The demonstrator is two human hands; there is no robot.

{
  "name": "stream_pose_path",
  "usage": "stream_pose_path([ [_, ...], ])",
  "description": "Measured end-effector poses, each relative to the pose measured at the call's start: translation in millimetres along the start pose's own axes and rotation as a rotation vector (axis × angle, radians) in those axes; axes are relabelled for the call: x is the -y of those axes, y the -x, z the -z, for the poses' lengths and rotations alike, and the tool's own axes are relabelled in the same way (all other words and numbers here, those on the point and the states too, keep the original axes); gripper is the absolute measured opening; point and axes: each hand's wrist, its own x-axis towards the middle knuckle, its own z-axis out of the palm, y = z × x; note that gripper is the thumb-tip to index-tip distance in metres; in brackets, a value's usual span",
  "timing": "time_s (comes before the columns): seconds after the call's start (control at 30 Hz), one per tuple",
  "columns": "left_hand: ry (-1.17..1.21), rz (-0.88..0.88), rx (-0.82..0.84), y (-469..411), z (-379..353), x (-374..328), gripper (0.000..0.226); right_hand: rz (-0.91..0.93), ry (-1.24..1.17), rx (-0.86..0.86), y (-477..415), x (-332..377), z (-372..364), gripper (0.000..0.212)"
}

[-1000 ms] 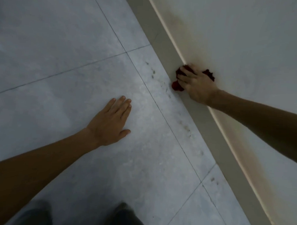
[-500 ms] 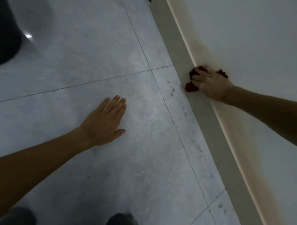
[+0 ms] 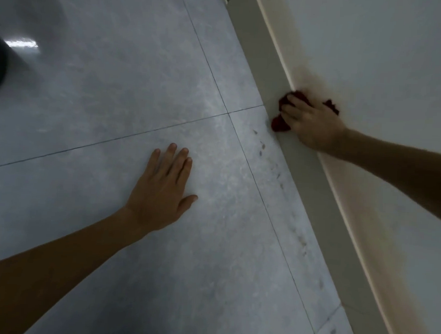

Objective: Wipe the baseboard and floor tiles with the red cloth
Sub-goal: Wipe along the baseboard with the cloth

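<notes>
Along the baseboard: one person, two bare hands, one cloth, seen from above.
Baseboard [image 3: 264, 45]: one pale strip running diagonally between the grey floor and the white wall [image 3: 371, 47].
Red cloth [image 3: 279, 124]: one, bunched against the baseboard's face, its lower end touching the floor beside it.
Right hand [image 3: 309, 122]: clenched over the red cloth, pressing it to the baseboard.
Left hand [image 3: 163, 187]: released, palm flat on a floor tile, fingers together, well apart from the baseboard.
Floor tiles [image 3: 116, 86]: several grey ones split by thin dark joints; small dark specks trail along the tiles nearest the baseboard.
</notes>
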Motion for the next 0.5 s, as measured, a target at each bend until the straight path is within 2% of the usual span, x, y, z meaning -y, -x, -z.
stream_pose_path([
  [0.13, 0.006, 0.042, -0.01, 9.3, 2.5, 12.1, 0.081, -0.084, -0.053, 0.062, -42.8, 8.2, -2.8, 0.049],
  [0.27, 0.069, 0.138, 0.056, 5.9, 9.5, 0.4, 0.079, -0.004, -0.031, 0.019, 0.3, 39.2, -15.2, 0.039],
  [0.37, 0.069, 0.143, 0.088, 3.5, 9.7, -2.3, 0.081, 0.028, -0.047, 0.055, 32.4, 41.3, -12.1, 0.022],
  [0.4, 0.051, 0.126, 0.103, 4.6, 13.0, 1.7, 0.081, 0.001, -0.09, 0.047, 34.8, 39.8, -4.3, 0.018],
  [0.5, 0.057, 0.079, 0.136, 5.7, 18.4, 12.7, 0.081, -0.14, -0.26, -0.057, 29.9, 41.2, 28.8, 0.027],
])
